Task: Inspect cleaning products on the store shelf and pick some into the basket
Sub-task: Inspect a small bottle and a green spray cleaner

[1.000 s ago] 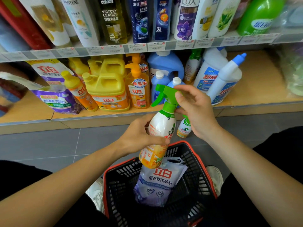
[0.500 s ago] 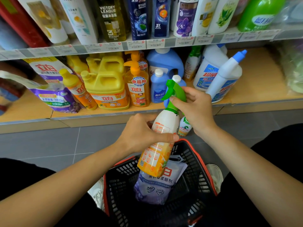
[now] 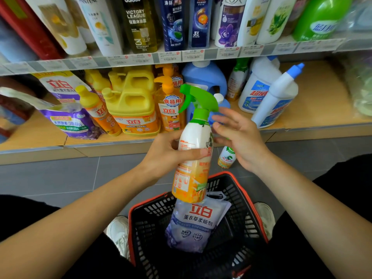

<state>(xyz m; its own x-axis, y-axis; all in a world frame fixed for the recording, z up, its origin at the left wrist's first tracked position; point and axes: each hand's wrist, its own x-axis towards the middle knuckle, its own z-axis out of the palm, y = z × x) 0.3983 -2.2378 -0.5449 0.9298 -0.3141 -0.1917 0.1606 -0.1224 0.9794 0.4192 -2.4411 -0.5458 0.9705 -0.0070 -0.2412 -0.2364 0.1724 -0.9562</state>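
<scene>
A white-and-orange spray bottle (image 3: 193, 158) with a green trigger head is held upright above the basket, and my left hand (image 3: 167, 156) is wrapped around its middle. My right hand (image 3: 239, 137) hovers just to the right of the bottle's neck with its fingers spread, holding nothing. Below stands a black basket with a red rim (image 3: 249, 196) on the floor between my feet. A purple refill pouch (image 3: 197, 224) lies inside it. Cleaning products fill the low shelf (image 3: 50, 141) behind.
Yellow detergent jugs (image 3: 132, 105), an orange pump bottle (image 3: 170, 109), a blue jug (image 3: 203, 77) and white toilet cleaner bottles (image 3: 273, 99) stand on the low shelf. A small bottle (image 3: 226, 158) sits on the grey floor by the shelf base. Shampoo bottles line the upper shelf.
My right hand has let go of the green trigger head and opened beside the bottle. The bottle has turned more upright in my left hand.
</scene>
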